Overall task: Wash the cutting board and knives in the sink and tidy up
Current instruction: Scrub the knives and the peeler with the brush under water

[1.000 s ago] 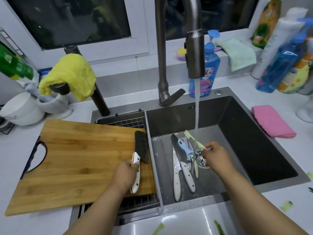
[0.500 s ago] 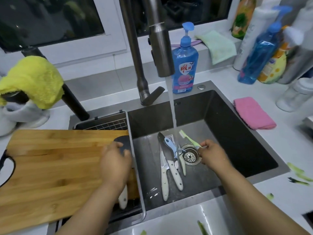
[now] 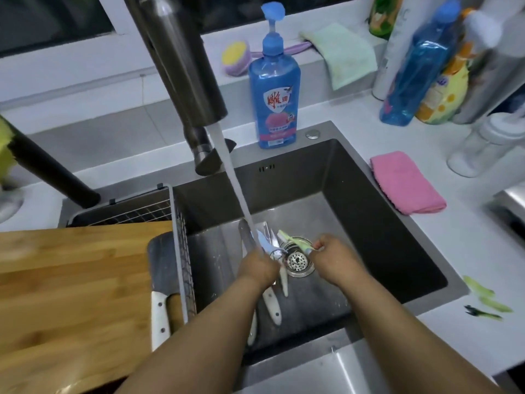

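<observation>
— Knives (image 3: 271, 297) lie on the floor of the sink (image 3: 377, 223), most of them under my left hand (image 3: 257, 268), blades pointing toward the tap.

— What are your hands doing?

— My left hand is down among them under the running water (image 3: 235, 194), fingers curled; whether it has closed on a handle I cannot tell. My right hand (image 3: 335, 261) is beside the drain (image 3: 297, 261), pinching the end of a pale green piece (image 3: 295, 241) that reaches across it.

— So which step is this?

— Rinsing the small blades, I'd say, with the scrubbing not yet begun. Next I need a firm hold on one handle, edge turned away from my palm, and soap.

— And the board?

— My cutting board (image 3: 74, 285) rests across the wire rack (image 3: 181, 251) on the left, dry-looking, with the cleaver (image 3: 163, 280) lying at its right edge, white handle toward me.

— Anything in the way?

— The crowded blades make grabbing risky. The soap bottle (image 3: 274, 92) stands behind the sink, a pink cloth (image 3: 406, 182) on the counter (image 3: 468, 251) to the right, and green peelings (image 3: 488, 300) wait for tidying.
</observation>
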`<state>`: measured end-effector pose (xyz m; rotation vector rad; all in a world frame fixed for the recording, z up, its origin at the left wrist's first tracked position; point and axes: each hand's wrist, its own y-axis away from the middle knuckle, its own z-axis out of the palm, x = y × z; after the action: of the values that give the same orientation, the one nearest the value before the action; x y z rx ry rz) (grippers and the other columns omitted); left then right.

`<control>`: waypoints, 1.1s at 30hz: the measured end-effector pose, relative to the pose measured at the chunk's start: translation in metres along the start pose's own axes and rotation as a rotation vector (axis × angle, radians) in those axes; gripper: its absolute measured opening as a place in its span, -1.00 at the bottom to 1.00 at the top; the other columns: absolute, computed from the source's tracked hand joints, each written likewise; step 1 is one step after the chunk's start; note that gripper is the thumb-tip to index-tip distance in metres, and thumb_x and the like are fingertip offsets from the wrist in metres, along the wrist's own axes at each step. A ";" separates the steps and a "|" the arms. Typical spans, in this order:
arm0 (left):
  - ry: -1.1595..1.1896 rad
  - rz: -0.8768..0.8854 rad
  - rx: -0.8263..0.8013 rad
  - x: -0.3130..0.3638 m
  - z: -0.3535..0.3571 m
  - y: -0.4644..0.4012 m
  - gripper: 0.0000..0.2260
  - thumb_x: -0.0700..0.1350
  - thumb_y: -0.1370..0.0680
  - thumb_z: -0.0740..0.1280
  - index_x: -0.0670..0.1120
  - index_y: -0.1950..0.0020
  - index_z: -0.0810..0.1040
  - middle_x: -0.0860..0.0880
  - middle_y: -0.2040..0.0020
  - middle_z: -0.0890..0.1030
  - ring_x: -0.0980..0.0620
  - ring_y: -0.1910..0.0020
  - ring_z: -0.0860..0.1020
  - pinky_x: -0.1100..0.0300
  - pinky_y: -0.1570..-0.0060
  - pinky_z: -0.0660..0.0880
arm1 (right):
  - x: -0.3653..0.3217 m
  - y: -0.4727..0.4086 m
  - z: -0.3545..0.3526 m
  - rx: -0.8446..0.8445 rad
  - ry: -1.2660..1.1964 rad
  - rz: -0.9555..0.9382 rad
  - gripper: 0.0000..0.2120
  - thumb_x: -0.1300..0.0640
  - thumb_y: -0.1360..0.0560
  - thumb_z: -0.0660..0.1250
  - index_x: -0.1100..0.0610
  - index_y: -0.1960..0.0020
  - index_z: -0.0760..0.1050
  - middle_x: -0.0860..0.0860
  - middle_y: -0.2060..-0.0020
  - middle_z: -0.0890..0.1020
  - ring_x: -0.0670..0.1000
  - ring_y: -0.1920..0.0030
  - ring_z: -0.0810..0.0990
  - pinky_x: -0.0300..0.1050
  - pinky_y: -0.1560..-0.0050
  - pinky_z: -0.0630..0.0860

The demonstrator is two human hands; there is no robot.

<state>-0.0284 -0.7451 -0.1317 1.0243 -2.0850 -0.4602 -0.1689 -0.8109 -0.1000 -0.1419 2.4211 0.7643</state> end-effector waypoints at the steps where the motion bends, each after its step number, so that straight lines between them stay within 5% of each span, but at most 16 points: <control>1: 0.009 -0.041 -0.012 -0.005 0.005 -0.005 -0.80 -0.13 -0.51 0.30 -0.19 -0.08 0.55 -0.17 -0.10 0.61 -0.13 -0.09 0.57 0.22 0.05 0.45 | 0.002 -0.003 0.000 -0.009 0.000 0.007 -0.87 -0.02 -0.49 0.31 0.01 0.14 0.41 0.10 0.06 0.64 0.18 0.05 0.62 -0.05 0.02 0.53; 8: -0.095 -0.219 -0.167 -0.026 0.032 -0.025 -0.60 -0.08 -0.42 0.45 -0.22 -0.19 0.52 -0.15 -0.14 0.59 -0.12 -0.05 0.61 0.10 0.00 0.59 | 0.008 -0.013 -0.004 -0.030 0.042 0.015 -0.91 -0.02 -0.49 0.30 -0.04 0.03 0.48 0.08 0.01 0.64 0.16 0.01 0.61 -0.15 0.03 0.47; 16: -0.099 -0.272 -0.127 -0.032 0.045 -0.032 -0.55 0.02 -0.44 0.41 -0.20 -0.22 0.49 -0.12 -0.14 0.58 -0.07 -0.06 0.61 0.17 0.01 0.58 | 0.011 -0.018 -0.009 -0.029 0.003 0.017 -0.91 -0.04 -0.50 0.29 -0.03 0.09 0.44 0.04 0.09 0.64 0.12 0.05 0.61 -0.19 0.14 0.41; 23: 0.030 -0.310 -0.147 -0.042 0.029 -0.024 -0.63 -0.04 -0.41 0.41 -0.17 -0.14 0.53 -0.12 -0.13 0.59 -0.09 -0.06 0.60 0.13 -0.06 0.57 | 0.014 -0.013 -0.011 -0.012 0.000 0.024 -0.89 -0.03 -0.51 0.29 0.00 0.10 0.43 0.07 0.09 0.64 0.15 0.05 0.60 -0.17 0.14 0.41; 26: 0.056 -0.310 -0.078 -0.049 0.011 -0.016 -0.64 -0.11 -0.50 0.34 -0.28 -0.23 0.51 -0.17 -0.08 0.61 -0.11 -0.09 0.61 0.20 0.11 0.56 | 0.009 -0.006 -0.011 0.004 0.017 -0.002 -0.90 -0.03 -0.51 0.29 -0.01 0.05 0.43 0.04 0.03 0.64 0.12 0.01 0.59 -0.17 0.09 0.43; 28: 0.075 -0.304 -0.008 -0.050 -0.004 -0.005 -0.68 -0.14 -0.55 0.27 -0.31 -0.23 0.48 -0.20 -0.10 0.61 -0.14 -0.09 0.60 0.22 0.21 0.48 | 0.005 0.001 -0.009 0.013 0.018 -0.019 -0.90 -0.02 -0.52 0.28 -0.01 0.05 0.42 0.03 0.08 0.63 0.11 0.05 0.60 -0.19 0.17 0.39; 30: 0.081 -0.278 0.055 -0.049 -0.015 0.005 -0.69 -0.13 -0.56 0.25 -0.28 -0.23 0.48 -0.22 -0.19 0.57 -0.18 -0.16 0.56 0.14 0.06 0.47 | 0.001 0.009 -0.009 0.021 0.014 -0.040 -0.90 -0.01 -0.52 0.28 0.00 0.08 0.41 0.01 0.20 0.60 0.10 0.13 0.59 -0.20 0.30 0.33; 33: 0.128 -0.194 0.103 -0.042 -0.031 0.027 -0.86 -0.13 -0.53 0.28 -0.19 0.02 0.44 -0.23 -0.12 0.57 -0.19 -0.07 0.58 0.11 0.05 0.51 | -0.005 0.021 -0.010 0.049 -0.023 -0.088 -0.92 0.02 -0.51 0.30 -0.01 0.10 0.41 0.00 0.21 0.58 0.10 0.14 0.58 -0.18 0.23 0.37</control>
<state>-0.0022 -0.6950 -0.1154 1.2894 -1.9216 -0.3759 -0.1753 -0.7990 -0.0803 -0.2179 2.3930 0.6632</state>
